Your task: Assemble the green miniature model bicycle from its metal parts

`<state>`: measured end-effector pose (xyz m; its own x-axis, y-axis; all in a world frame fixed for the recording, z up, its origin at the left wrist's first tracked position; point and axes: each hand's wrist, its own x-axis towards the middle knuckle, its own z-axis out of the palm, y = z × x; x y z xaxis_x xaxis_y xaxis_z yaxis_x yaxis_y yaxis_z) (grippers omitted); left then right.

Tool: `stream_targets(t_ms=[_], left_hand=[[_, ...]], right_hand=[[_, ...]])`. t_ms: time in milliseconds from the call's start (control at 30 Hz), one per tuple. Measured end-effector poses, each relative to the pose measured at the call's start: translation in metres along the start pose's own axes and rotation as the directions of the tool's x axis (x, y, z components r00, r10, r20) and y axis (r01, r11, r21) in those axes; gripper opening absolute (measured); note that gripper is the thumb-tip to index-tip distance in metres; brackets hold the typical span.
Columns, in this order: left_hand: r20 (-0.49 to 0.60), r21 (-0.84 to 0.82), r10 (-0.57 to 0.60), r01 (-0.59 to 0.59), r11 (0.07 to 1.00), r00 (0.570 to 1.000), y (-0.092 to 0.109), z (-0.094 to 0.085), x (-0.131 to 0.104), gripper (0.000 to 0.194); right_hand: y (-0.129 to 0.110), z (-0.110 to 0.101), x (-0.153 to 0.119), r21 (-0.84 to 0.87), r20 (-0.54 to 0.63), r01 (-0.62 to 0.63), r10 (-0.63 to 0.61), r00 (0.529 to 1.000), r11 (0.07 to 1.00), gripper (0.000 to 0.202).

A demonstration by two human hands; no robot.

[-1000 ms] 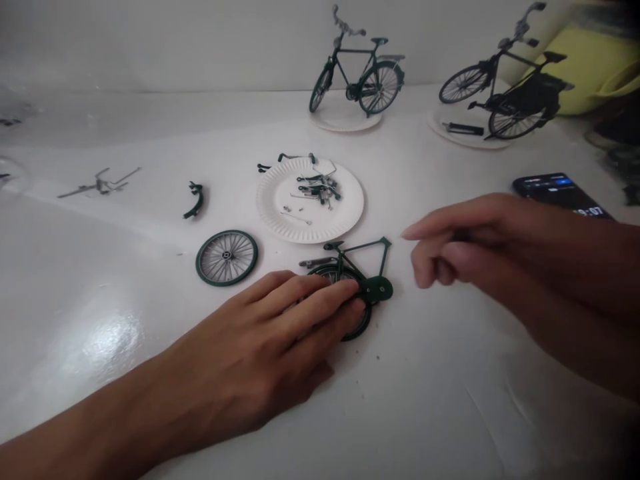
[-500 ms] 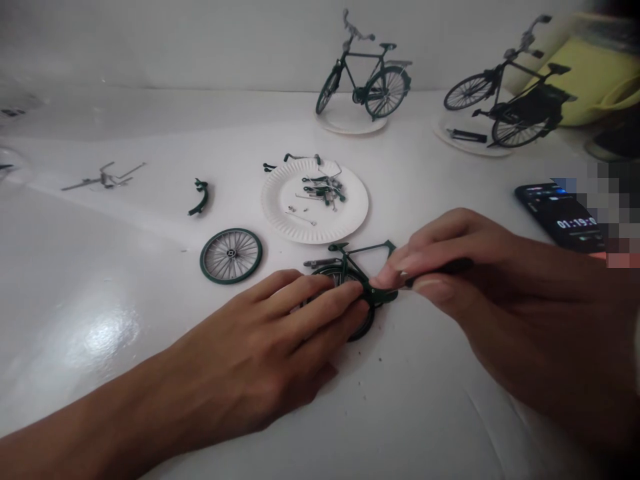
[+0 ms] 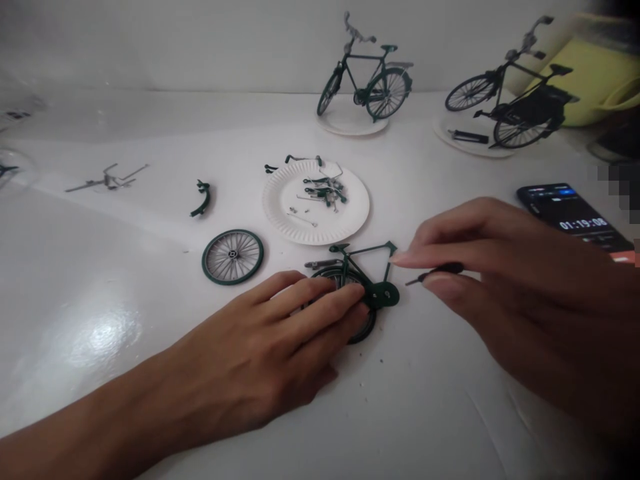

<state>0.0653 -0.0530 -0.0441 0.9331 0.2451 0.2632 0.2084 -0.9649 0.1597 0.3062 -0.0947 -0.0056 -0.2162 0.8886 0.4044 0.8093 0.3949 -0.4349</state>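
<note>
A small green model bicycle frame (image 3: pixel 367 251) with a rear wheel lies flat on the white table. My left hand (image 3: pixel 295 333) rests over its wheel, fingers pressed together and holding it down. Just right of the frame, my right hand (image 3: pixel 480 260) grips a small dark screwdriver (image 3: pixel 443 270) between thumb and fingers, its thin metal tip pointing left, apart from the round green chain cover (image 3: pixel 384 294). The right index fingertip is close to the front end of the frame. A loose green-rimmed wheel (image 3: pixel 233 257) lies left of the frame.
Small parts lie on a paper plate (image 3: pixel 280 217). Left of it are a curved green piece (image 3: pixel 203 199) and grey parts (image 3: pixel 107 179). Two assembled model bicycles (image 3: pixel 365 73) (image 3: pixel 520 93) stand behind. A phone (image 3: pixel 565 210) and yellow container (image 3: pixel 595 73) are at right.
My right hand has moved back to the right with the screwdriver, uncovering the round green cover and more of the phone. My left hand has stayed on the wheel.
</note>
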Motion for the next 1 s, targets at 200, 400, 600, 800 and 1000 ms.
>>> stream_targets(t_ms=[200, 400, 600, 800, 1000], left_hand=[[0.009, -0.007, -0.023, 0.024, 1.000, 1.000, 0.002, 0.000, 0.000, 0.041], [0.011, -0.009, -0.025, 0.025, 1.000, 1.000, 0.002, 0.001, -0.001, 0.041], [0.006, -0.021, -0.023, 0.023, 1.000, 1.000, 0.001, 0.001, 0.000, 0.041], [-0.005, -0.022, -0.017, 0.017, 1.000, 1.000, 0.001, 0.001, 0.000, 0.041], [-0.001, -0.023, -0.022, 0.022, 0.999, 1.000, 0.001, 0.000, 0.000, 0.041]], right_hand=[[-0.002, 0.004, -0.003, 0.154, -0.075, 0.036, -0.025, 0.997, 0.987, 0.008], [-0.003, 0.007, -0.002, 0.132, -0.089, 0.071, -0.059, 0.994, 0.989, 0.010], [-0.002, 0.013, -0.003, 0.140, -0.075, 0.033, -0.022, 0.997, 0.990, 0.008], [-0.001, 0.011, -0.003, 0.113, -0.083, 0.043, -0.034, 0.996, 0.993, 0.008], [-0.001, 0.007, -0.001, 0.113, -0.093, 0.090, -0.079, 0.992, 0.990, 0.008]])
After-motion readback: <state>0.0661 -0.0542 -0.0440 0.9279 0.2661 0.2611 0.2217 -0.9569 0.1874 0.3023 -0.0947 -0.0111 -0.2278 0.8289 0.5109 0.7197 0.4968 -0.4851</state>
